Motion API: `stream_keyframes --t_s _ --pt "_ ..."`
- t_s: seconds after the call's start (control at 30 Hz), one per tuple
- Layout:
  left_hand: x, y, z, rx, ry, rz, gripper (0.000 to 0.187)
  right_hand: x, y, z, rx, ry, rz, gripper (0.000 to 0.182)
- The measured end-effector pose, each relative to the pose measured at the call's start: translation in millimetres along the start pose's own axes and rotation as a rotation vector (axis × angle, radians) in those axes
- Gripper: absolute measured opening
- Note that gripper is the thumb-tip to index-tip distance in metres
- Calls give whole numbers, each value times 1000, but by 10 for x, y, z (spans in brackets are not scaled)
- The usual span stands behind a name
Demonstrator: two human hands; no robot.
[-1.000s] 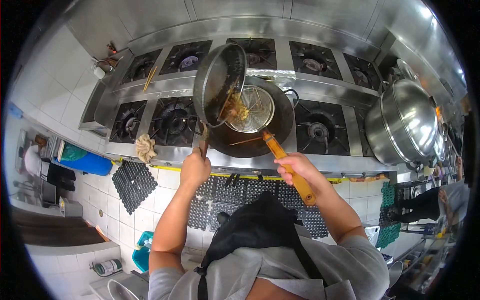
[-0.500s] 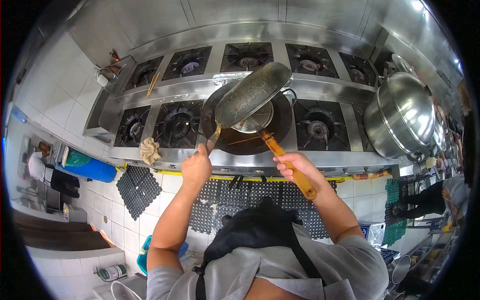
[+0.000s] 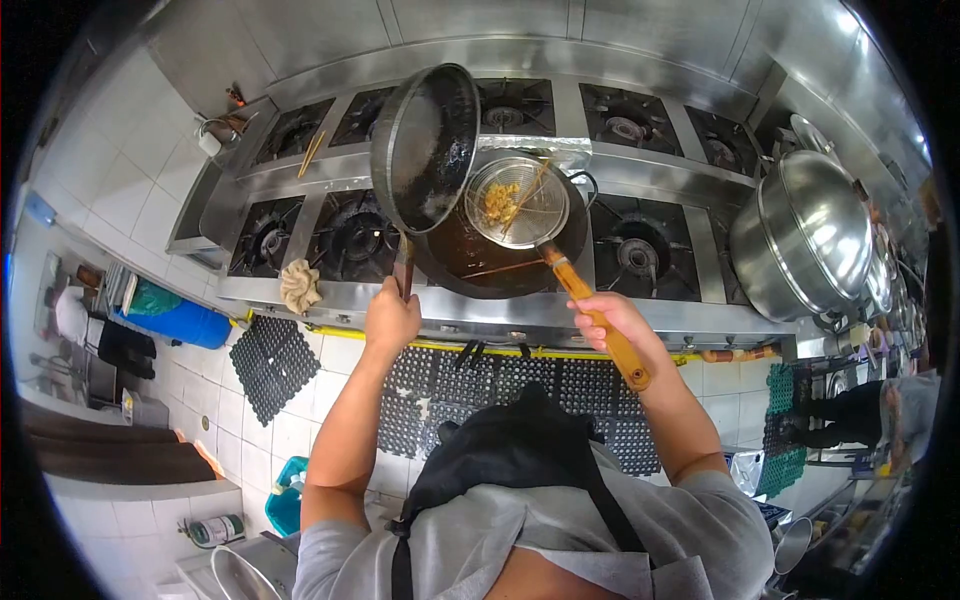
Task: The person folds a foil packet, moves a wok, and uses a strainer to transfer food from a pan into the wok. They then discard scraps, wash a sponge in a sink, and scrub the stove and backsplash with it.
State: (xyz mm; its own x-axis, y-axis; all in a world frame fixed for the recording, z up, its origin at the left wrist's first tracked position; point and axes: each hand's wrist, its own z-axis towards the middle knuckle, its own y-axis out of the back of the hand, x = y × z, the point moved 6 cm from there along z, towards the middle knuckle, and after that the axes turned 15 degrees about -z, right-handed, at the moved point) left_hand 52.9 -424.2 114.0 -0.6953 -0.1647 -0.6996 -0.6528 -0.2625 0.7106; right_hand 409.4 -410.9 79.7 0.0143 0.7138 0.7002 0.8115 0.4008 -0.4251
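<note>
My left hand [image 3: 392, 318] is wrapped round the handle of a dark pan [image 3: 425, 150], which is lifted and tilted with its blackened inside facing right. My right hand [image 3: 612, 325] grips the wooden handle of a wire strainer [image 3: 540, 205]. Golden food bits [image 3: 502, 203] lie in the strainer, over a large dark wok [image 3: 495, 285] on the front burners. A thin stick [image 3: 527, 197] lies across the strainer, and another [image 3: 505, 269] is in the brown liquid of the wok.
Burners [image 3: 640, 256] surround the wok. A crumpled cloth [image 3: 300, 286] lies on the stove's front edge at left, chopsticks [image 3: 311, 155] further back. A large steel pot [image 3: 815, 230] stands at right. Another person [image 3: 860, 412] is at far right, one more at far left.
The pan has swung left and turned from above the strainer, so its inside now shows. The strainer and its food have come into view, and my right hand has shifted slightly right.
</note>
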Motion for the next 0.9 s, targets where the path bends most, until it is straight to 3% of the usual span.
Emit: stream_keyframes --t_s 0.2,0.27,0.4,0.6,0.67,0.9 --pt "85 -6 -76 -76 -11 -251 22 205 -35 -200 1 54 -30 27" --pt "133 -100 -156 77 290 -552 19 283 -44 -255 -56 79 -51 26" --pt "111 -114 -227 79 284 -638 17 294 50 -193 27 115 -42 29" --pt "98 -51 -223 52 263 -514 20 234 89 -118 -5 81 -78 29" --pt "-5 54 -162 -64 -13 -281 21 198 82 -86 -43 63 -102 28" --pt "-308 179 -144 -32 -93 2 25 113 -52 -9 29 40 -79 25"
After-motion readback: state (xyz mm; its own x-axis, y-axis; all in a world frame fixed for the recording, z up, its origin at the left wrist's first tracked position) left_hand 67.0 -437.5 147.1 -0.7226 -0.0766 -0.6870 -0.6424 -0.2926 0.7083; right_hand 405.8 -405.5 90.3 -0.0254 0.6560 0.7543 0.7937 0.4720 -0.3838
